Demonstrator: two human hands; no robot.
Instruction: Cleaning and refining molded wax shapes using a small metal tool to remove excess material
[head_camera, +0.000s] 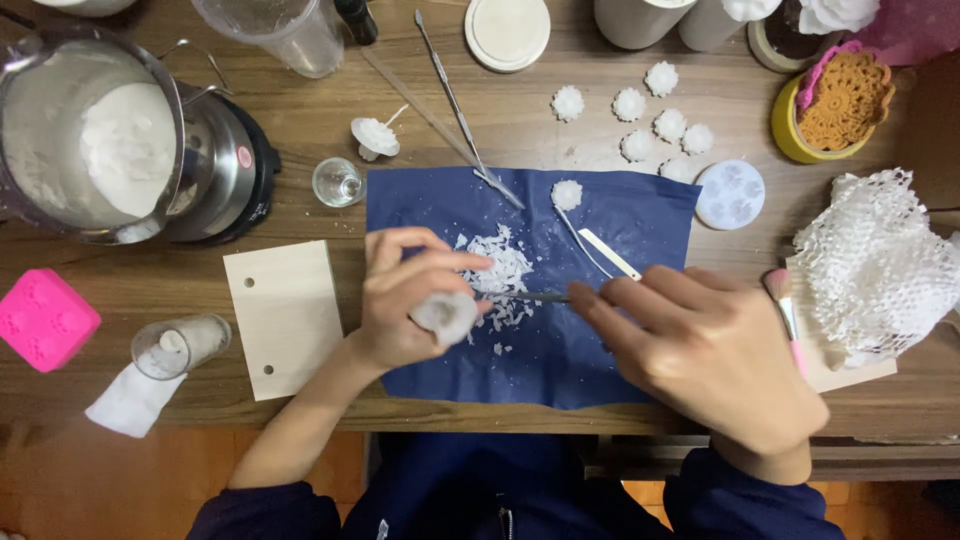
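left hand (410, 300) closed on 1 white wax flower (445, 317) over the blue sheet (640, 215); right hand (700, 350) pinching 1 thin tool (535, 297) against it. trimming seemingly midway: shavings (500, 270) piled on sheet. 7 flowers (655, 125) lying finished-looking behind, 1 wicked on sheet, 1 wicked left of it. 2 moulds (45, 318): 1 pink, 1 pale round.
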